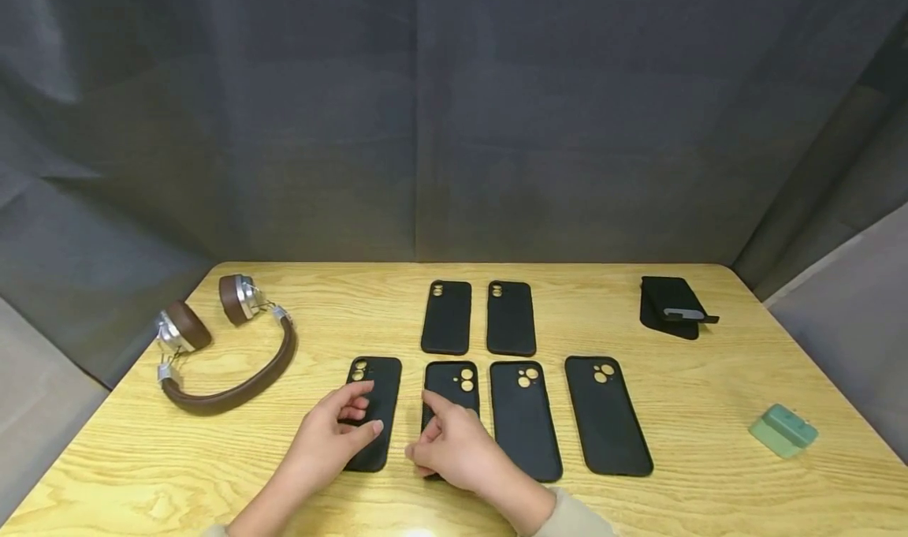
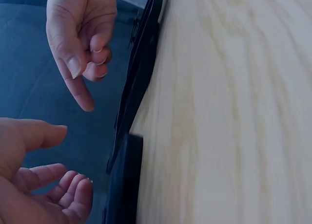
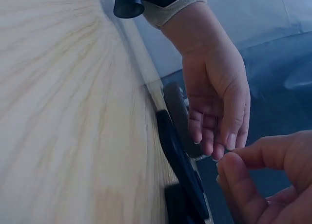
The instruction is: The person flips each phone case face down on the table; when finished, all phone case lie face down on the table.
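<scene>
Leftmost front phone case point(image 1: 385, 404): black, flat on the wooden table point(image 1: 106, 474), camera holes at its far left corner; directly below the left hand point(image 1: 333, 430), which covers part of its left side.
Long axis: points away from the person, far end leaning slightly right.
Nearer hand: left for this one; right hand point(image 1: 457, 446) is off past its right long edge.
Left hand: thumb and forefinger spread well apart, other fingers loosely bent, nothing held; looks just above the case in the left wrist view, not touching.
Right hand: forefinger extended, rest loosely bent, thumb tip close to the fingers; nothing seen in it.
Second front case point(image 1: 450, 387): black, camera holes far right, long axis also pointing away; partly hidden under the right hand, which looks just above it.
Other front cases: third case point(image 1: 526, 426) just right of that hand, fourth case point(image 1: 612, 423) further right, near ends angled rightward.
Back row: left back case point(image 1: 446, 320) and right back case point(image 1: 511, 320), side by side, beyond both hands.
Edges: brown headphones point(image 1: 187, 326) left; black folded stand point(image 1: 667, 300) and green block point(image 1: 783, 430) right.
</scene>
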A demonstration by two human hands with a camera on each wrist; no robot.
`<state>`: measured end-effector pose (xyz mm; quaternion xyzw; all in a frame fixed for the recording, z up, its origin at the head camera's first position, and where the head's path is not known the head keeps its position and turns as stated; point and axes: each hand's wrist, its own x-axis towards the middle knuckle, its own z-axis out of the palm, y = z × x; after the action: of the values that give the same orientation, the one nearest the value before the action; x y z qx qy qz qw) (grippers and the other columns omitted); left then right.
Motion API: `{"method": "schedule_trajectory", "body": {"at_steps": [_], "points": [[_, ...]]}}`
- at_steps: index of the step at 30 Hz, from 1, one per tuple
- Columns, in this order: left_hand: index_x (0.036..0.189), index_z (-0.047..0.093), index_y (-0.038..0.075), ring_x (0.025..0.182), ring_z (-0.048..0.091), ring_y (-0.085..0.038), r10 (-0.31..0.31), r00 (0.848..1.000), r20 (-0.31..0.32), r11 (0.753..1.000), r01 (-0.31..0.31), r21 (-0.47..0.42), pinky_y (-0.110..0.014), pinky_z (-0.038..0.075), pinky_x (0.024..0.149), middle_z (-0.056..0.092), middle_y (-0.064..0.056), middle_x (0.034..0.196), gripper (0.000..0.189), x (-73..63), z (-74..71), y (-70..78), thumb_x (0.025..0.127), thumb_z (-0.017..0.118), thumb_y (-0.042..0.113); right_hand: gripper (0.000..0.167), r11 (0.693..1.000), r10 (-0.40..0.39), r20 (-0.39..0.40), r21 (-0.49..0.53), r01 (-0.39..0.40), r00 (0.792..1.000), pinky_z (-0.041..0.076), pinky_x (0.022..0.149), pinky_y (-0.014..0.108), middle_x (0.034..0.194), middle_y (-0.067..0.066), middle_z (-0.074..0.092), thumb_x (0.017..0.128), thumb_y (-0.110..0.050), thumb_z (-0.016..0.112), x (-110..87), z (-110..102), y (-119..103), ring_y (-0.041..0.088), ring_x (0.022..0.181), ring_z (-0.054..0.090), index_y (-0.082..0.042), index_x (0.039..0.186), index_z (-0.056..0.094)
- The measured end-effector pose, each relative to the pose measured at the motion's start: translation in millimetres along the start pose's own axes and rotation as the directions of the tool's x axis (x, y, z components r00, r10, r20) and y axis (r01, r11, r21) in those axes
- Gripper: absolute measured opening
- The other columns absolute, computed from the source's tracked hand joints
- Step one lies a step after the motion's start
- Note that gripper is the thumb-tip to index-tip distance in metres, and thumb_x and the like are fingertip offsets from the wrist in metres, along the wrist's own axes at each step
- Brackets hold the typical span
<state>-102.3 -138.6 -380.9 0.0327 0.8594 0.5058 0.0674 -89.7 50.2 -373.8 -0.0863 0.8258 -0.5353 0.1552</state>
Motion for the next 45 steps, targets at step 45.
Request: {"method": "schedule_trajectory", "body": {"at_steps": [45], "points": [[0.123,0.052,-0.009,0.059,0.046,-0.011,0.058,0.983,0.176,0.955,-0.106,0.276,-0.023,0.039,0.053,0.051,0.001,0.071,0.051,23.8,52.0,14.4,0.077,0.069,0.004,0.06,0.898,0.107,-0.112,-0.415,-0.145,0.988,0.04,0.043,0.025,0.045,-0.002,0.053,0.08,-0.004,0.066,-14.8,-32,26,0.009,0.037,0.051,0.012,0.132,0.041]]}}
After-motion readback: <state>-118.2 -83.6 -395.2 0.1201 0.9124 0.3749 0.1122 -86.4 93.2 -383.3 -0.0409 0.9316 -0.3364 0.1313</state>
